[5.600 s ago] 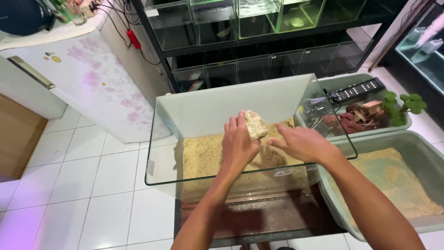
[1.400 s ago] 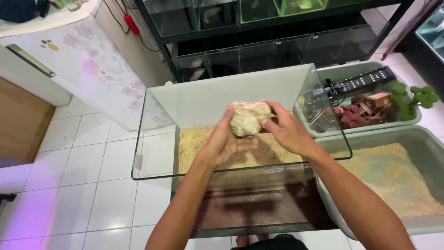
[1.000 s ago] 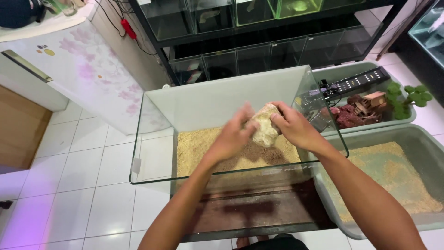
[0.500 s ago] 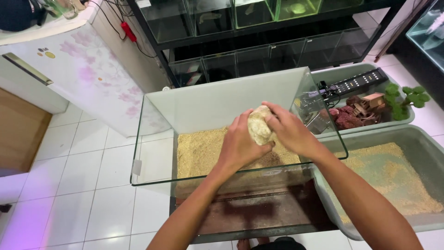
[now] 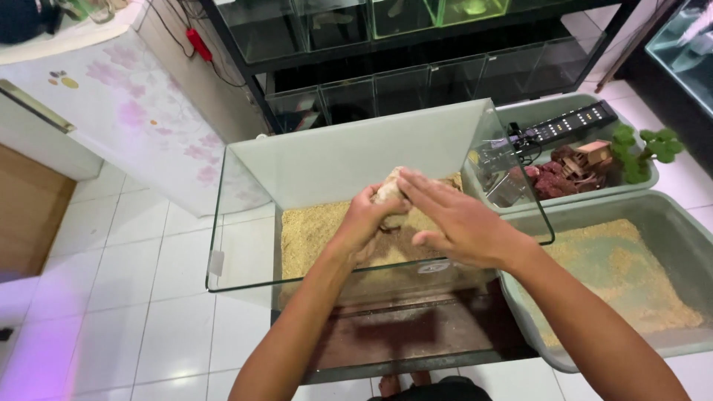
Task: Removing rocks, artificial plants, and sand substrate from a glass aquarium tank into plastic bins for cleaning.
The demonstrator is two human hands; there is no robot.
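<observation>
Here the nearest things are the person's two forearms, which rise from the bottom edge and converge over the open top of a glass aquarium [image 5: 245, 223]. Half a second ago both hands cupped the pale rock [image 5: 388, 191] between them above the sand; now the right hand [image 5: 457, 223] has come off it and lies flat and open, fingers spread and pointing left, palm down, just over the stone and partly hiding it. The left hand [image 5: 369, 223] alone keeps the rock, its fingers curled around the lower side, wrist bent down into the tank. The rock also sits lower than a second ago, close over the sand bed [image 5: 319, 234], though whether it touches the sand cannot be told, since the hands cover its base. That reads as the stone being settled into place, with the right hand freed to steady or press.

Just to the right stands a grey plastic tub [image 5: 668, 223] with a thin layer of the same sand. Behind it a second grey tub [image 5: 549, 111] holds reddish rocks [image 5: 546, 182], a small wooden ornament [image 5: 590, 154], a green plant [image 5: 642, 152] and a black light bar [image 5: 568, 125]. Farther back is a dark rack of empty glass tanks [image 5: 416, 82], and to the left a white flowered cabinet [image 5: 126, 111] on the tiled floor [image 5: 134, 297].
</observation>
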